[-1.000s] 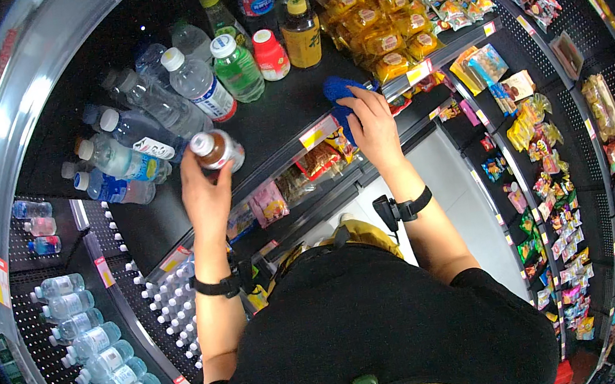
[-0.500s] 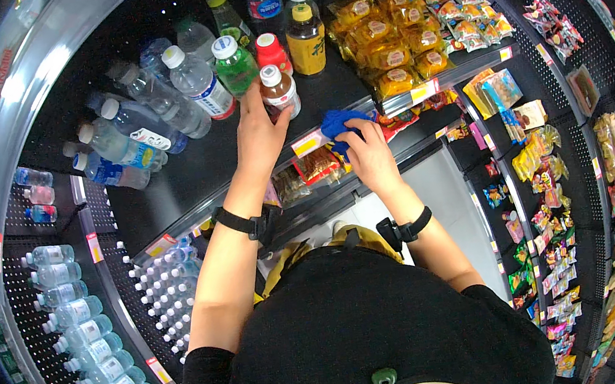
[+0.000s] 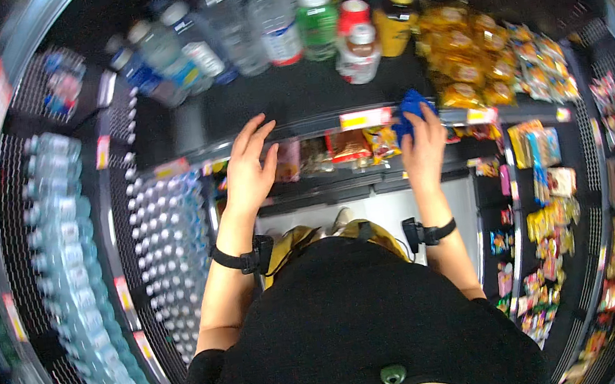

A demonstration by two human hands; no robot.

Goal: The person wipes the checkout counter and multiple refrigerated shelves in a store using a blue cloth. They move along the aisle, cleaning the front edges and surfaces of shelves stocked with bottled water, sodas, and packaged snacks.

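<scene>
My left hand [image 3: 249, 170] hangs with fingers apart and holds nothing, just in front of the black shelf's front edge [image 3: 299, 125]. A small bottle with a white cap and brown drink [image 3: 360, 53] stands on that shelf beside a red-capped bottle [image 3: 355, 13], apart from my hand. My right hand [image 3: 422, 149] grips a blue cloth [image 3: 409, 109] against the shelf edge near a yellow price tag [image 3: 364, 118]. Both wrists wear black bands.
Clear water bottles [image 3: 226, 25], a green bottle [image 3: 317, 18] and a yellow bottle [image 3: 395, 20] stand along the shelf's back. Orange snack bags [image 3: 467, 57] lie to the right. Rows of bottled water [image 3: 61, 245] fill the left racks. Hanging snack packets [image 3: 545, 186] line the right.
My left hand set the small brown-drink bottle on the shelf beside the red-capped one, let go and pulled back to the shelf edge. The right hand stayed on the blue cloth.
</scene>
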